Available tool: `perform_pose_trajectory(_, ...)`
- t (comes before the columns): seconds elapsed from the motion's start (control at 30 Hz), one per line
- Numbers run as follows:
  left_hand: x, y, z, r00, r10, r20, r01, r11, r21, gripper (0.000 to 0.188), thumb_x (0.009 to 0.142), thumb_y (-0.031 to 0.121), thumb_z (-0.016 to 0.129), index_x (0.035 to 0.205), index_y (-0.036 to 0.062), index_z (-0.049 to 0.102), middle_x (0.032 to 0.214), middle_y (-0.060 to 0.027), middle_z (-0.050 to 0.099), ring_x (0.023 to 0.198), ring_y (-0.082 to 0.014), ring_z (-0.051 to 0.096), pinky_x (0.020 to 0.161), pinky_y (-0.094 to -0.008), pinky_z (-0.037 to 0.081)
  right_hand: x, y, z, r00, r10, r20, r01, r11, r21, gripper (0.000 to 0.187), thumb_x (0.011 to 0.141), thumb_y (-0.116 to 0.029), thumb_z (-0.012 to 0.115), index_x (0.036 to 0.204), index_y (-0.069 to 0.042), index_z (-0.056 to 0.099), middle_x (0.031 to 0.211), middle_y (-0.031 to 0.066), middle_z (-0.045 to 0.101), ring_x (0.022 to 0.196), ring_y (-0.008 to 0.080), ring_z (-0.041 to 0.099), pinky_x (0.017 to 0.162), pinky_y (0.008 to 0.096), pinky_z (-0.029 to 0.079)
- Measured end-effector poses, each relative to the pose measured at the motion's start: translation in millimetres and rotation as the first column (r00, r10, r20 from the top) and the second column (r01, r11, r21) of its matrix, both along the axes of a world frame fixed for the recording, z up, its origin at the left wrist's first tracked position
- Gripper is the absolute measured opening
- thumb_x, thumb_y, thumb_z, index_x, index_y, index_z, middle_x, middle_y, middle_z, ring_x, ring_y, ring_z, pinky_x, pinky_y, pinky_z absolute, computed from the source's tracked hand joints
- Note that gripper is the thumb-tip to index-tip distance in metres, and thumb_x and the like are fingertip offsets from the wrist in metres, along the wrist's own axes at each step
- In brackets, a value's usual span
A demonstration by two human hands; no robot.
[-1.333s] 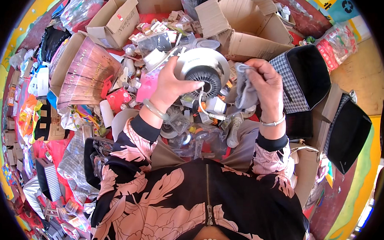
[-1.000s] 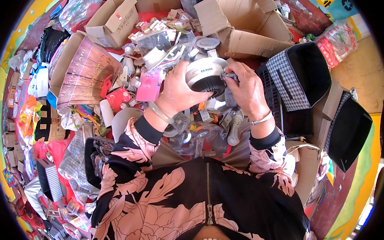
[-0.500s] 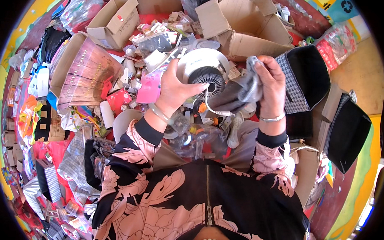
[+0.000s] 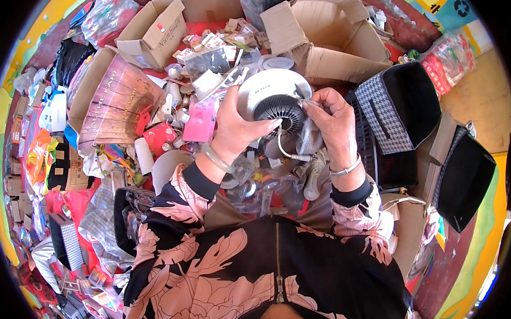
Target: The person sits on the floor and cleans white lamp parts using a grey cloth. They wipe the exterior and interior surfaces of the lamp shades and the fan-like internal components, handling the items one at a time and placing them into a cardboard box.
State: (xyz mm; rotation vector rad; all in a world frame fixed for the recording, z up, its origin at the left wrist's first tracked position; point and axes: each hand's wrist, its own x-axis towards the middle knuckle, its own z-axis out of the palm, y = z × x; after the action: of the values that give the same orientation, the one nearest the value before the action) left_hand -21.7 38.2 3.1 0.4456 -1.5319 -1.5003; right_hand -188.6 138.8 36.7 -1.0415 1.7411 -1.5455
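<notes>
**Over a crowded heap, two hands meet at a round fixture [image 4: 280,110]**

In front of the person's chest, above the clutter and between the two hands, the round fixture is tilted so that its black finned back faces the viewer, with a broad white rim [image 4: 263,84] behind. A white cable [image 4: 280,144] leaves the middle of the fins, curves down and ends in a plug-like connector.

The left hand [image 4: 237,130] grips the fixture from the left, thumb laid across the fins near their centre; its other fingers run up the left edge of the rim, their tips partly hidden. The right hand [image 4: 335,126] pinches a grey cloth [image 4: 309,138] between thumb and fingers at the fixture's right edge, and the cloth hangs below. Whether the cloth presses on the rim is hard to tell.

A pale bangle [image 4: 217,159] circles the left wrist, a silvery one [image 4: 347,166] the right. Just left of the left hand, a pink card [image 4: 200,120] lies among small packages. Beyond the hands stands a large open cardboard box [image 4: 348,62], with a smaller carton [image 4: 155,36] farther left. To the right of the right hand sits a black box with a houndstooth panel [image 4: 383,116].
</notes>
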Motion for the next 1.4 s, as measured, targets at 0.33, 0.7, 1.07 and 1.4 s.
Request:
perform_pose_trajectory(0.33, 4.4, 1.8, 3.4, 0.939, 0.251, 0.233, -0.145, 0.908, -0.392, 0.066, 0.052, 0.024, 0.084, 0.100, -0.0031, 0.048, 0.093, -0.0188, 0.059, 0.085, -0.0275, 0.060, 0.075, -0.0364, 0.048, 3.5, 2.6, 2.1, 0.753, -0.034, -0.657, -0.011, 0.998, -0.065, 0.014, 0.075, -0.006, 0.064, 0.084, -0.004, 0.054, 0.078, 0.0148, 0.060, 0.075, 0.0339, 0.059, 0.063, 0.0369, 0.046)
perform_pose_trajectory(0.7, 9.4, 4.9, 1.9, 0.887, 0.432, 0.161, -0.165, 0.624, -0.764, 0.075, 0.052, 0.024, 0.085, 0.107, -0.0040, 0.044, 0.094, -0.0181, 0.056, 0.074, -0.0311, 0.060, 0.066, -0.0356, 0.050, -10.9, -6.8, -7.2, 0.868, 0.138, -0.478, -0.077, 0.986, 0.146, 0.013, 0.074, -0.009, 0.062, 0.080, -0.001, 0.054, 0.071, 0.0158, 0.060, 0.066, 0.0338, 0.059, 0.060, 0.0365, 0.046)
perform_pose_trajectory(1.07, 11.4, -16.9, 6.8, 0.981, 0.010, -0.194, 0.054, 0.946, 0.318, 0.058, 0.062, 0.003, 0.077, 0.112, -0.0030, 0.046, 0.106, -0.0108, 0.058, 0.097, -0.0186, 0.058, 0.088, -0.0318, 0.046, -34.4, 9.4, 14.2, 0.990, 0.142, -0.018, -0.142, 0.990, 0.027, 0.009, 0.077, -0.003, 0.062, 0.084, -0.001, 0.057, 0.077, -0.0008, 0.058, 0.069, 0.0059, 0.052, 0.060, 0.0217, 0.042)
perform_pose_trajectory(1.4, 3.1, -4.4, 7.7, 0.975, -0.081, -0.207, 0.162, 0.898, 0.409, 0.061, 0.062, -0.001, 0.076, 0.114, -0.0047, 0.044, 0.106, -0.0114, 0.057, 0.095, -0.0189, 0.059, 0.086, -0.0308, 0.047, 11.1, -4.0, 11.6, 0.820, -0.070, -0.569, -0.158, 0.927, -0.341, 0.023, 0.072, 0.005, 0.064, 0.093, -0.003, 0.066, 0.083, 0.0097, 0.062, 0.075, 0.0211, 0.059, 0.069, 0.0284, 0.047)
